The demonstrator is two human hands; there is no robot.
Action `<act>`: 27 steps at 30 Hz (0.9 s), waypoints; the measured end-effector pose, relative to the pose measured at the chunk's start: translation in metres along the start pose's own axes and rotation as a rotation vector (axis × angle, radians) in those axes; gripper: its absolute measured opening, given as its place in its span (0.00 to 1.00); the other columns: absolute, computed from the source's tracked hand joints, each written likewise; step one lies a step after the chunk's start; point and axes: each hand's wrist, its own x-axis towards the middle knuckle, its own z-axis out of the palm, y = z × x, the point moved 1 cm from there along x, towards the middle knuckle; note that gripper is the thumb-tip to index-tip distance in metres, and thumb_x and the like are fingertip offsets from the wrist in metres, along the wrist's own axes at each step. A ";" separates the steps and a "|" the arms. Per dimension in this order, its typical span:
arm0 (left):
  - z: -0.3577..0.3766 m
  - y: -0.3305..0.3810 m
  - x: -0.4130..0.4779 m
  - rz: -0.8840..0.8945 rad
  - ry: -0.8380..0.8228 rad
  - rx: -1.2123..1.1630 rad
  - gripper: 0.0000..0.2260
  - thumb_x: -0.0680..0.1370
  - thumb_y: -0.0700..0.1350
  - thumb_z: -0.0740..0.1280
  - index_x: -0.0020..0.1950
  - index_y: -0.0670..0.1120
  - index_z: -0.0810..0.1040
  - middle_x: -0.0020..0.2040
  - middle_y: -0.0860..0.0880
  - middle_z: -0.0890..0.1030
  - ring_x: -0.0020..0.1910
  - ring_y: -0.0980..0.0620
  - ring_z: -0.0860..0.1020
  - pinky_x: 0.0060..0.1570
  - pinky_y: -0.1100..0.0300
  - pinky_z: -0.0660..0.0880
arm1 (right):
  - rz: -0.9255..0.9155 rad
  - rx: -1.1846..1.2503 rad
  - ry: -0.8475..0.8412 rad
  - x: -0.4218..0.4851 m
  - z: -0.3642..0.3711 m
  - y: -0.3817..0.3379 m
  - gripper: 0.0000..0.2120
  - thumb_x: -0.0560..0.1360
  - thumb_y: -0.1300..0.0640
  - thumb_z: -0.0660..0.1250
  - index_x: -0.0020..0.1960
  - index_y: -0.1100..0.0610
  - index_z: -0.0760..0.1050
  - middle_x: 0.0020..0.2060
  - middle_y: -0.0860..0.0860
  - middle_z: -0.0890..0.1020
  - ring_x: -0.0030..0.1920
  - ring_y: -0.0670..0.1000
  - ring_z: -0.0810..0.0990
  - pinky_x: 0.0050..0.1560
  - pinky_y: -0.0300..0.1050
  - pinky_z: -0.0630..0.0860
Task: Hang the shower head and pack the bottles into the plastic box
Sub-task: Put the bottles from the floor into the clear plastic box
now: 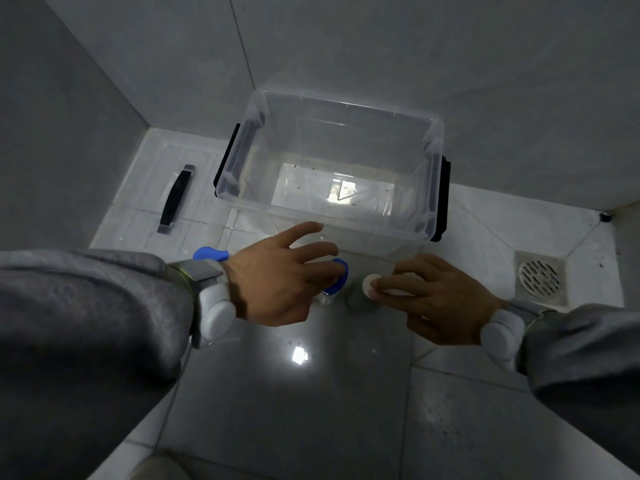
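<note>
1. A person is looking down into a tiled shower corner, with both grey-sleeved arms reaching forward over the floor (294, 403).
2. A clear plastic box (242, 147) with black side latches is sitting open and empty at twelve o'clock, against the wall.
3. Its clear lid (145, 188), with a black handle, is lying flat on the floor at ten o'clock from the hands.
4. The left hand (273, 282) is hovering with fingers spread apart over a blue-capped bottle (337, 277), its fingertips touching or just above the cap; whether it is gripping cannot be told.
5. Another blue cap (209, 253) is showing behind the left wrist, at nine o'clock.
6. The right hand (440, 299) is pinching the white cap of a green bottle (358, 299), thumb and fingers closing together around it.
7. Both bottles are standing side by side on the floor, just in front of the box.
8. A round floor drain (539, 278) is sitting at three o'clock, well apart from the bottles.
</note>
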 end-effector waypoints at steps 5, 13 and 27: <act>-0.007 0.000 -0.003 -0.076 0.012 -0.013 0.20 0.77 0.54 0.62 0.65 0.50 0.83 0.69 0.49 0.78 0.73 0.44 0.70 0.77 0.37 0.52 | 0.065 0.091 -0.012 0.011 -0.009 -0.002 0.22 0.73 0.56 0.67 0.67 0.54 0.77 0.66 0.54 0.78 0.62 0.59 0.76 0.61 0.58 0.74; -0.015 0.004 0.002 -0.187 0.015 -0.188 0.33 0.73 0.52 0.67 0.78 0.48 0.68 0.75 0.47 0.72 0.70 0.45 0.72 0.69 0.49 0.68 | 0.403 0.386 -0.100 0.009 -0.001 -0.008 0.34 0.71 0.45 0.72 0.73 0.52 0.66 0.69 0.49 0.73 0.66 0.50 0.72 0.68 0.46 0.69; 0.011 0.017 0.023 -0.292 -0.113 -0.195 0.39 0.72 0.53 0.73 0.81 0.52 0.61 0.69 0.48 0.75 0.66 0.46 0.74 0.64 0.51 0.73 | 0.598 0.467 -0.122 0.013 0.030 -0.012 0.37 0.68 0.45 0.76 0.71 0.53 0.66 0.62 0.50 0.75 0.60 0.53 0.75 0.62 0.53 0.72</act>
